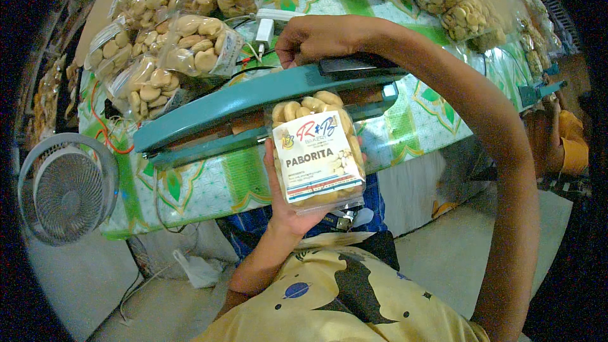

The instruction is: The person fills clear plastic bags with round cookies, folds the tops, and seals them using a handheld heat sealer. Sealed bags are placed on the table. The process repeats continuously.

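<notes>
My left hand (292,216) holds up a clear bag of round pale cookies (320,152) with a white printed label. The bag stands upright in front of a teal impulse sealer (237,104), its top end close to the sealer's jaws. Whether the bag's edge lies between the jaws cannot be made out. My right arm reaches over the sealer's black handle end (358,65). Curled fingers of my right hand (320,39) point down behind the sealer's upper arm, and their tips are partly hidden.
Filled cookie bags (202,44) are heaped at the back left, with more bags (453,3) at the back right. A white charger plug (264,30) and cables lie behind the sealer. A round fan (68,187) stands at the left. Another person's orange sleeve (571,142) shows far right.
</notes>
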Tool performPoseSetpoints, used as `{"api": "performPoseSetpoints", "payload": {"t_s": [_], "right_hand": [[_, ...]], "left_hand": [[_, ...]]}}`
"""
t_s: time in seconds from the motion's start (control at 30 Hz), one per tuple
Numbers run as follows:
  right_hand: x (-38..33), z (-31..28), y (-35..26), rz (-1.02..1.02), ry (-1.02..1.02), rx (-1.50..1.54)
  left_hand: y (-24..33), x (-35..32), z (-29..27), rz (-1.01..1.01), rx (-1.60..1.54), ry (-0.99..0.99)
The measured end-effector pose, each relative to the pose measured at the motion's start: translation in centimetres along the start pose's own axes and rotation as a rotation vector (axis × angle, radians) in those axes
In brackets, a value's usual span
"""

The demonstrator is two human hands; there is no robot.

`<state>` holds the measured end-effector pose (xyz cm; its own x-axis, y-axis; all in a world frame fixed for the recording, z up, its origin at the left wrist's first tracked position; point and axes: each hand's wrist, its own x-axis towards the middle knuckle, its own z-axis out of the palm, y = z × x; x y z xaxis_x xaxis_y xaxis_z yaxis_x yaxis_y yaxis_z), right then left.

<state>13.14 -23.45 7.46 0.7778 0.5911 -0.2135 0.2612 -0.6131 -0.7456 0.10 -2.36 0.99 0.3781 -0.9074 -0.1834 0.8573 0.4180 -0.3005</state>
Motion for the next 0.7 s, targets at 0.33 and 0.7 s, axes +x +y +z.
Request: {"api": "performPoseSetpoints", "payload": {"t_s": [0.33, 0.7], "right_hand": [[0.4, 0.5, 0.5, 0.074, -0.012, 0.052], [-1.4, 1.3, -0.8, 0.022, 0.586, -0.516]], "left_hand": [[-0.5, -0.3, 0.6, 0.053, -0.052, 0.15], [-0.7, -0.6, -0.1, 0.055, 0.025, 0.018]]}}
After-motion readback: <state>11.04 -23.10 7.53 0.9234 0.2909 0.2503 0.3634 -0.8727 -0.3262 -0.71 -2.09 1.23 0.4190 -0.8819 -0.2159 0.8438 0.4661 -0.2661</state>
